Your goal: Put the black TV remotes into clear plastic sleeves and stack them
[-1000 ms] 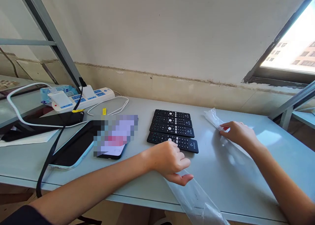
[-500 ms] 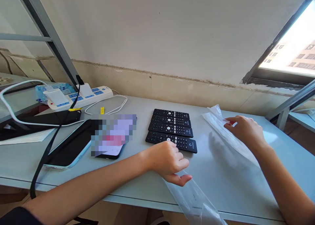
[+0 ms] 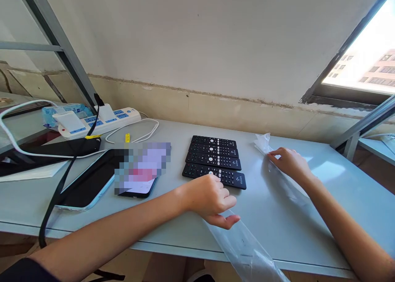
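4 remotes [image 3: 212, 160] unmoved, R hand [image 3: 288, 162] now nearer, pinching plastic [image 3: 263, 143] w/ fingertips; L hand [image 3: 210, 197] curled, hold unclear.

I count four black remotes [image 3: 212, 161], two phones [image 3: 89, 182], two white adapters [image 3: 68, 121], one power strip [image 3: 121, 115], two hands [image 3: 212, 200], two visible stretches of clear plastic [image 3: 243, 245].

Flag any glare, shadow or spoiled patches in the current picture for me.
Head view: window washed out to white, bright glare on the desk beside the right hand; head view: soft shadow on that hand's other side; head view: blocky pixelation over the lit phone.
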{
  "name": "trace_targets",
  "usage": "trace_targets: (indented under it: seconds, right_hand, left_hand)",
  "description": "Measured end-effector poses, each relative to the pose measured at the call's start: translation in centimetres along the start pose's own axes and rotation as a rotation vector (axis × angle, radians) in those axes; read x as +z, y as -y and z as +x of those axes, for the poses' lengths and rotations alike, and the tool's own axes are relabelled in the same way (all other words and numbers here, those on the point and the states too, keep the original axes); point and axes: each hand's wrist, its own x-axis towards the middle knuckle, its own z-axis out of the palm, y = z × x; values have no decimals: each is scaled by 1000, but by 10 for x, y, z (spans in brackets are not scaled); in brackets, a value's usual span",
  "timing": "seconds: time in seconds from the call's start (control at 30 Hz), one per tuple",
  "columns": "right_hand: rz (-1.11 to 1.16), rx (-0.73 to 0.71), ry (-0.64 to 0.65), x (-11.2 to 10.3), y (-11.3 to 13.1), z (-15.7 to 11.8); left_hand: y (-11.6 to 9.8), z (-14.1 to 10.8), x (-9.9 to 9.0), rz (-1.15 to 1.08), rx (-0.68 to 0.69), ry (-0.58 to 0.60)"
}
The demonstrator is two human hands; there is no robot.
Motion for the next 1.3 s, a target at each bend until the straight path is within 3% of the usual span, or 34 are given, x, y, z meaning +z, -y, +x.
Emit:
trace_targets:
  seconds: [0.27,0.47,0.67,0.93,1.17,1.3]
  right_hand:
    - [7,11,-7,-3,1,-1]
    - [7,45,-14,-4,6,-4]
    - [29,88,42,-3,3,0]
    - [52,73,-43,-1,2,0]
    - [87,88,-61,-10,7,-3]
    - [101,115,-66,-21,6,-4]
  left_hand:
    - [0,0,0,14,8,47]
    - [0,1,0,9,9,2]
    - [-2,-1,-1,8,10,51]
    - [-4,1,0,-15,13,55]
    - [-3,0,1,-5,19,-5]
    - [-3,0,1,5,15,18]
